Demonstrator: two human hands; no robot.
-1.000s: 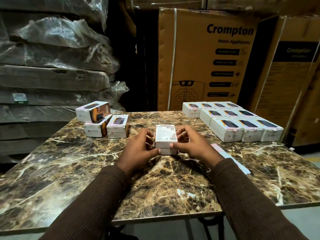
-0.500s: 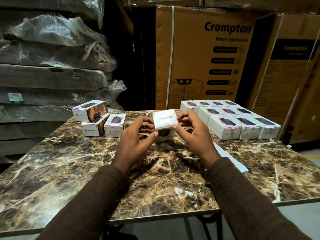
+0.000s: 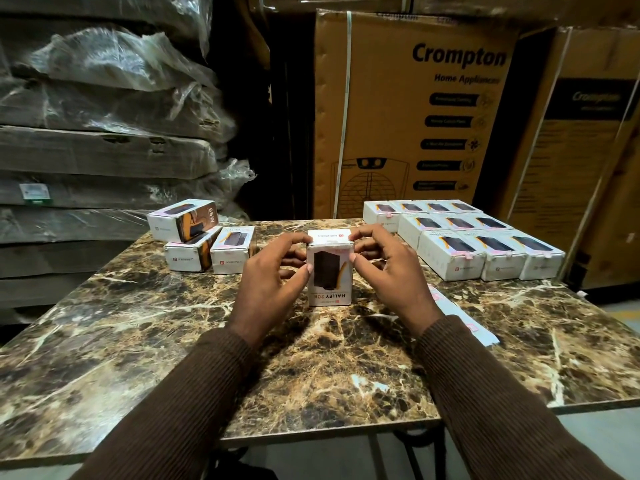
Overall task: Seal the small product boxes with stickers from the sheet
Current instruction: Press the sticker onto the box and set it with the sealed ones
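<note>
Box (image 3: 330,268) in white card stands upright on the marble table (image 3: 173,358) near the middle of its far half, its printed face toward the person with the lettering upside down and a pale pink sticker across the joint between top flap and front face. Both hands hold it: the left hand (image 3: 273,275) is curled against its left side, thumb on the front edge and fingertips at the top corner, while the right hand (image 3: 384,268) grips its right side, thumb on the front edge and fingers (image 3: 360,233) pinching the top corner (brown ribbed sleeves cover both forearms). Just right of the box and nearer the person, partly under the right wrist, lies the sticker sheet (image 3: 464,320), a long pale strip with pink marks, flat on the table. Farther right of the box and toward the table's back edge sits a block of like boxes (image 3: 460,237) laid flat in rows, touching one another, several with pink stickers showing at their front edges. Left of the box, well apart from it, three more boxes (image 3: 204,244) form a small pile: two side by side on the table and one resting on top, tilted. Behind the box, beyond the table, stands a big brown carton (image 3: 415,112) printed "Crompton Home Appliances", and to the left of that are stacked flat packages wrapped in plastic (image 3: 104,133).
</note>
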